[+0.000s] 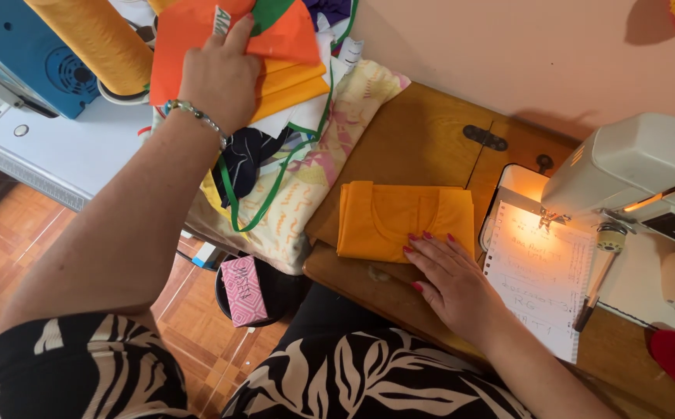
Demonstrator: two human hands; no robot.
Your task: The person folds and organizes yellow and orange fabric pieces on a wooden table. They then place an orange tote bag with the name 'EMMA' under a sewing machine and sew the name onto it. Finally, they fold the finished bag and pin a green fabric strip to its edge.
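Observation:
My left hand [217, 74] reaches up and to the left and rests on an orange piece of fabric [186, 43] at the top of a pile of mixed cloth [298, 167]; its fingers lie flat on the cloth. A bead bracelet sits on that wrist. My right hand [447, 275] lies palm down with fingers spread on the lower right corner of a folded orange-yellow fabric [388, 217]. That fabric lies flat on the wooden sewing table [422, 143].
A white sewing machine [640, 174] stands at the right with its lamp lit over a sheet of ruled paper [543, 279] and a pen [595, 295]. A blue appliance [23, 58] and a yellow fabric roll [101, 43] lie at top left. A pink box [243, 291] sits below the table.

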